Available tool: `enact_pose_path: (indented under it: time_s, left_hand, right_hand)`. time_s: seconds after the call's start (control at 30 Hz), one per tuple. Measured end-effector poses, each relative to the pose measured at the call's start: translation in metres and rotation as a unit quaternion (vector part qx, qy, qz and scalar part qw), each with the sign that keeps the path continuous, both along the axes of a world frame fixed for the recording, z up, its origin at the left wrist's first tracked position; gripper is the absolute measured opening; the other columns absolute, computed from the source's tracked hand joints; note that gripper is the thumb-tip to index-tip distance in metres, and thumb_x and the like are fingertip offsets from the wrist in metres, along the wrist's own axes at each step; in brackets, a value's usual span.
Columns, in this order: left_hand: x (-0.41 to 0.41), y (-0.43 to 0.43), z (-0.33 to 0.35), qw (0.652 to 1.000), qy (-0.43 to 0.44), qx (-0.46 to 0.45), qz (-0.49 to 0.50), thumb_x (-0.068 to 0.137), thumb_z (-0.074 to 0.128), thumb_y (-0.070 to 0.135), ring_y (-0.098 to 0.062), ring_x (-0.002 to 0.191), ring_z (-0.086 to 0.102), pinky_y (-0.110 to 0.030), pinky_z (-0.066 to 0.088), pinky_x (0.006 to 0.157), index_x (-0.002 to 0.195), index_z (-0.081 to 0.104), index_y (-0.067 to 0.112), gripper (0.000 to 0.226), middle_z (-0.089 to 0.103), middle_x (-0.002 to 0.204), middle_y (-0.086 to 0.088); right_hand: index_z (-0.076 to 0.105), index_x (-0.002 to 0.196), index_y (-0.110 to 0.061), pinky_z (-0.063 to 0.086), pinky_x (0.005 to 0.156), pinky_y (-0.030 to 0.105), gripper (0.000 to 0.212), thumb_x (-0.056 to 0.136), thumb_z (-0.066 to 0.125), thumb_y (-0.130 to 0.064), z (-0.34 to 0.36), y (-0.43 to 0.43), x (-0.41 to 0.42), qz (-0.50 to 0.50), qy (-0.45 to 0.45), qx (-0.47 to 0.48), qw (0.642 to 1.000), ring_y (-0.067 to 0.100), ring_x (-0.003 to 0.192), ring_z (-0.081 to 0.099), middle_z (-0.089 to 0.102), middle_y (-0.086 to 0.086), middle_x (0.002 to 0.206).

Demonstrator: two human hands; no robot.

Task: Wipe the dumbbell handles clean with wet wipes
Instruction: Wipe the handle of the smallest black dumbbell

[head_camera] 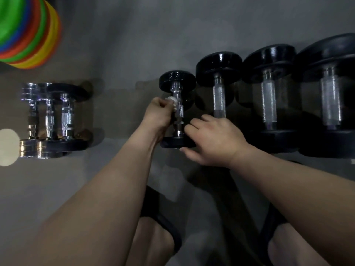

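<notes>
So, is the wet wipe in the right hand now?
No, the left hand pinches the white wipe against the handle of the small dumbbell, while the right hand grips its near plate.

One wide-angle view, worn on the person's head, looks almost straight down at the grey floor (134,45). It sits close: both forearms (119,189) run in from the bottom edge, and a row of dumbbells (219,96) crosses mid-frame.
</notes>
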State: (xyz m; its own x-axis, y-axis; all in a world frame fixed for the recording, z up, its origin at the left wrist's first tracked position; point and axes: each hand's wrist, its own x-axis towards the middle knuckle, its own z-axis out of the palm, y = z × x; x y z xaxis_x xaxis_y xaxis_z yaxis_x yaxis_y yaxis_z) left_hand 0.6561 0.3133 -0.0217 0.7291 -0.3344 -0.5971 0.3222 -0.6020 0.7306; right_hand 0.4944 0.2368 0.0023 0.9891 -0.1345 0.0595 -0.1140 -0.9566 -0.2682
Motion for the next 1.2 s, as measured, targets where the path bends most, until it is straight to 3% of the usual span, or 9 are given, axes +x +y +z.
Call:
enact_pose_path:
  time_s: [0.1, 0.2, 0.3, 0.43, 0.53, 0.7, 0.83, 1.03, 1.2]
  left_hand:
    - [-0.002, 0.002, 0.002, 0.986, -0.134, 0.068, -0.076, 0.090, 0.069, 0.032, -0.015, 0.067, 0.067, -0.029, 0.052, 0.065, 0.065, 0.062, 0.018, 0.030, 0.068, 0.067, 0.001]
    - [-0.009, -0.004, 0.010, 0.965, -0.211, 0.121, -0.098, 0.085, 0.074, 0.034, -0.017, 0.077, 0.064, -0.025, 0.039, 0.065, 0.072, 0.065, 0.017, 0.023, 0.065, 0.072, 0.002]
    - [-0.016, -0.006, 0.013, 0.966, -0.214, 0.127, -0.073, 0.085, 0.075, 0.033, -0.012, 0.079, 0.056, -0.017, 0.031, 0.063, 0.083, 0.061, 0.015, 0.023, 0.058, 0.075, 0.009]
    - [-0.017, 0.002, 0.012, 0.962, -0.216, 0.133, -0.097, 0.089, 0.071, 0.030, -0.012, 0.077, 0.055, -0.018, 0.032, 0.064, 0.077, 0.058, 0.018, 0.021, 0.054, 0.069, 0.013]
    - [-0.013, 0.000, 0.010, 0.962, -0.220, 0.144, -0.081, 0.085, 0.075, 0.035, -0.015, 0.073, 0.061, -0.024, 0.036, 0.065, 0.070, 0.060, 0.020, 0.025, 0.061, 0.069, 0.008]
    - [-0.008, -0.019, 0.004, 0.972, -0.204, 0.118, 0.024, 0.074, 0.081, 0.037, -0.012, 0.075, 0.066, -0.024, 0.047, 0.069, 0.084, 0.069, 0.016, 0.026, 0.068, 0.075, 0.007]
    - [-0.008, -0.038, 0.006, 0.970, -0.212, 0.104, 0.060, 0.073, 0.084, 0.035, -0.011, 0.073, 0.063, -0.013, 0.036, 0.057, 0.085, 0.070, 0.015, 0.026, 0.064, 0.071, 0.009]
    - [0.004, -0.027, -0.008, 0.972, -0.201, 0.069, 0.101, 0.080, 0.080, 0.033, -0.015, 0.074, 0.069, -0.030, 0.055, 0.074, 0.073, 0.067, 0.022, 0.019, 0.070, 0.072, 0.007]
    - [0.002, -0.037, -0.005, 0.969, -0.198, 0.042, 0.139, 0.080, 0.081, 0.030, -0.012, 0.062, 0.062, -0.026, 0.052, 0.065, 0.071, 0.066, 0.017, 0.022, 0.066, 0.063, 0.008]
  right_hand:
    - [0.063, 0.088, -0.018, 0.041, 0.053, 0.032, 0.047, 0.081, 0.058, -0.064, 0.000, 0.000, 0.001, 0.003, 0.006, -0.004, 1.000, 0.028, 0.080, 0.061, 0.062, 0.001, 0.086]
    - [0.063, 0.087, -0.018, 0.039, 0.053, 0.031, 0.048, 0.080, 0.058, -0.065, 0.001, 0.001, 0.002, 0.000, 0.009, -0.012, 1.000, 0.028, 0.079, 0.062, 0.063, 0.000, 0.084]
    - [0.063, 0.089, -0.018, 0.043, 0.054, 0.032, 0.048, 0.081, 0.058, -0.065, 0.002, 0.001, 0.002, -0.001, 0.011, -0.010, 1.000, 0.027, 0.081, 0.062, 0.063, 0.000, 0.086]
    - [0.064, 0.092, -0.018, 0.046, 0.056, 0.034, 0.049, 0.082, 0.057, -0.065, 0.002, 0.001, 0.002, -0.002, 0.012, -0.008, 1.000, 0.027, 0.083, 0.061, 0.062, 0.000, 0.087]
    - [0.064, 0.092, -0.017, 0.046, 0.056, 0.034, 0.049, 0.081, 0.058, -0.065, 0.002, 0.001, 0.002, -0.005, 0.007, -0.008, 1.000, 0.028, 0.081, 0.062, 0.063, 0.001, 0.086]
    - [0.062, 0.087, -0.017, 0.045, 0.054, 0.033, 0.046, 0.080, 0.061, -0.062, -0.001, 0.002, 0.001, -0.005, -0.004, 0.004, 1.000, 0.029, 0.078, 0.061, 0.063, 0.002, 0.084]
    - [0.064, 0.089, -0.017, 0.040, 0.053, 0.031, 0.044, 0.080, 0.062, -0.060, -0.001, 0.001, 0.000, -0.009, -0.008, 0.008, 1.000, 0.028, 0.076, 0.061, 0.062, 0.001, 0.084]
    - [0.063, 0.086, -0.017, 0.036, 0.053, 0.030, 0.044, 0.079, 0.065, -0.060, 0.001, 0.002, 0.000, -0.010, -0.009, 0.005, 1.000, 0.028, 0.075, 0.061, 0.062, 0.001, 0.082]
    - [0.064, 0.085, -0.017, 0.037, 0.052, 0.030, 0.044, 0.079, 0.064, -0.060, 0.001, 0.001, 0.000, -0.009, -0.008, 0.004, 1.000, 0.028, 0.075, 0.061, 0.062, 0.001, 0.083]
